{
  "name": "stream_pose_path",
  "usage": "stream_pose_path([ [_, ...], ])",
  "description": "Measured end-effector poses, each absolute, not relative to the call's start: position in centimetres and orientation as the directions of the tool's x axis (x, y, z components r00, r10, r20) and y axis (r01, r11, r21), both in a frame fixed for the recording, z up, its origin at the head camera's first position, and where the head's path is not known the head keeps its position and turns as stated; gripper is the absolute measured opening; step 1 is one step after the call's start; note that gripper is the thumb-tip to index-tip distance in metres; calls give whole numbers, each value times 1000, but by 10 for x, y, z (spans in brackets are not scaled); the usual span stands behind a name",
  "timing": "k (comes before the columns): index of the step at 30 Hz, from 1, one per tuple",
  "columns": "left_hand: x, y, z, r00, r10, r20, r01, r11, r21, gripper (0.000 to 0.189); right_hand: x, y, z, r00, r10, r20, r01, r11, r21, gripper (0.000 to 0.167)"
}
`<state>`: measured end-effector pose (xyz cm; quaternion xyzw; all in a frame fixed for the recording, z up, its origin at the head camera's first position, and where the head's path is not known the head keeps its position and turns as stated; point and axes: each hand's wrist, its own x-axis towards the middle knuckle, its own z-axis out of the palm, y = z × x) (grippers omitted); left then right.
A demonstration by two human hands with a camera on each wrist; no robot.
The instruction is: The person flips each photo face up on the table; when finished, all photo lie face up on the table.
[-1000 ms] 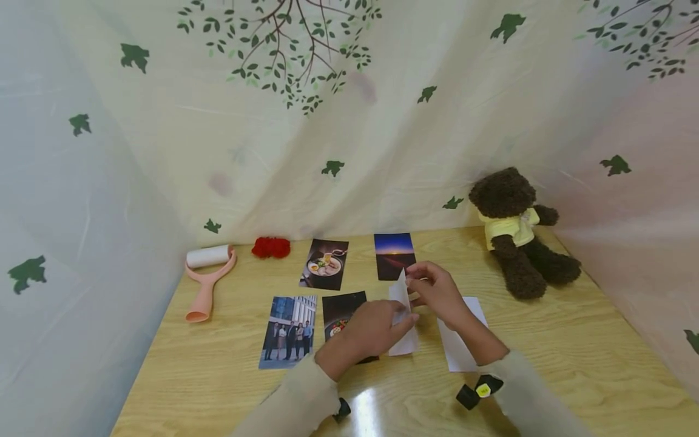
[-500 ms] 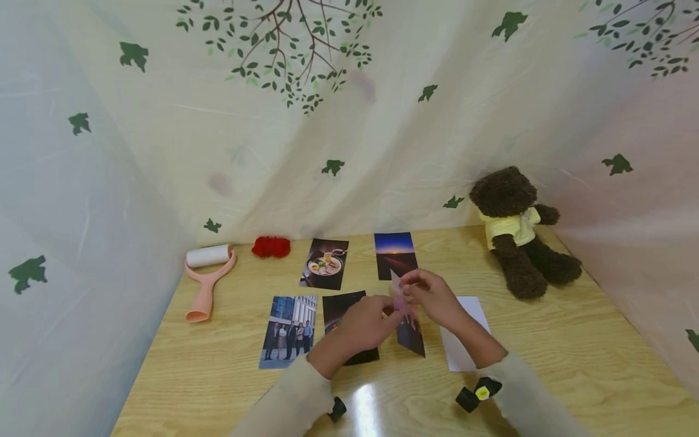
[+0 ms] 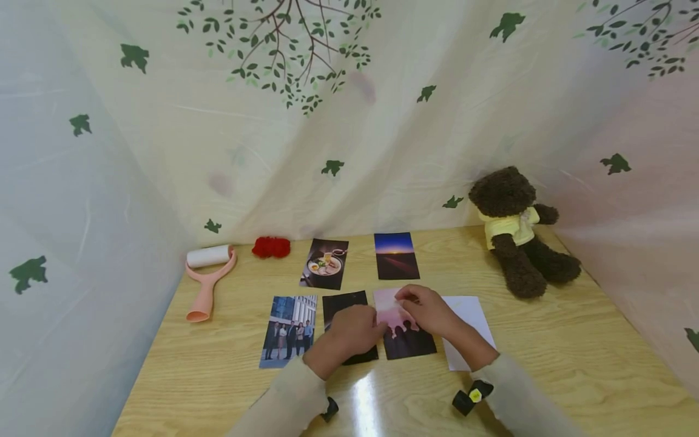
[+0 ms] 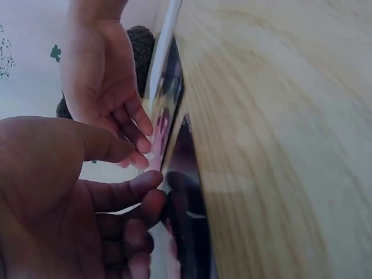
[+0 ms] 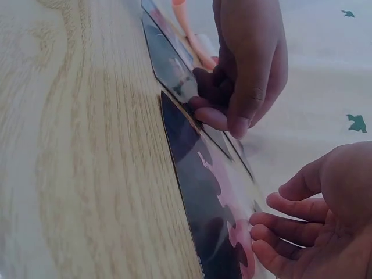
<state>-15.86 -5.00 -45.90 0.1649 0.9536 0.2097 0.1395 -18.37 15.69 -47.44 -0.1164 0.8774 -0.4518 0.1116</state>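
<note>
A photo card with pink drips over black lies face up on the table, between both hands. At its left edge is my left hand, fingers loosely bent and thumb apart from them in the left wrist view, with nothing pinched. That hand partly covers a dark food photo. My right hand hovers over the pink card's upper right; in the right wrist view its relaxed fingers are right at the card's surface. Beside it, under the right forearm, lies a white card, blank side up.
Further photos lie flat: a group of people, a noodle bowl and a sunset. A pink-handled lint roller and a red fluffy item are at the back left. A brown teddy bear sits back right.
The card between the hands was upright with its white back showing, then turned over. Now it lies flat, picture up, and both hands have loosened from it.
</note>
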Motion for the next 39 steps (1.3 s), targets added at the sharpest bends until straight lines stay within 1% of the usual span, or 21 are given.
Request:
stream_pose_path([
  [1,-159,-51,-460,-905,375,-203,257,860,441,41,-183,157,-474,-948,-307,-80,-117,573,-811,23],
  [6,-159,-56,-462,-892,380,-243,250,865,436,40,-183,156,-473,-954,-288,-88,-98,574,-813,22],
  [10,-159,-59,-460,-890,380,-251,249,868,429,35,-183,156,-474,-960,-266,-94,-68,541,-838,22],
  [14,-156,-58,-458,-899,385,-211,262,857,444,30,-184,164,-474,-979,-200,-46,-60,489,-870,22],
  [16,-154,-54,-456,-902,397,-167,287,844,453,28,-184,176,-473,-987,-158,-10,-69,488,-870,21],
  [18,-153,-48,-453,-901,419,-116,325,826,461,26,-184,193,-469,-991,-135,-7,-63,507,-860,23],
  [20,-153,-39,-452,-891,449,-65,374,809,454,24,-182,213,-464,-992,-123,-21,-53,570,-820,26],
  [23,-151,-23,-454,-861,508,1,464,785,412,18,-177,241,-459,-989,-134,-59,-48,677,-735,32],
  [27,-148,0,-459,-809,584,70,574,758,310,10,-169,266,-460,-979,-193,-68,-115,794,-597,46],
  [30,-147,14,-460,-784,616,76,613,752,243,15,-166,274,-466,-976,-206,-72,-138,839,-526,59],
  [33,-148,29,-460,-768,638,49,634,749,191,23,-166,277,-472,-981,-180,-76,-118,855,-505,67],
  [35,-150,39,-459,-753,657,28,653,741,158,29,-169,278,-475,-984,-170,-57,-120,859,-498,61],
  [37,-151,47,-458,-738,675,7,670,731,133,34,-171,278,-476,-985,-167,-39,-126,859,-497,61],
  [39,-152,54,-458,-725,688,-15,683,722,110,39,-174,278,-477,-985,-170,-23,-137,858,-494,48],
])
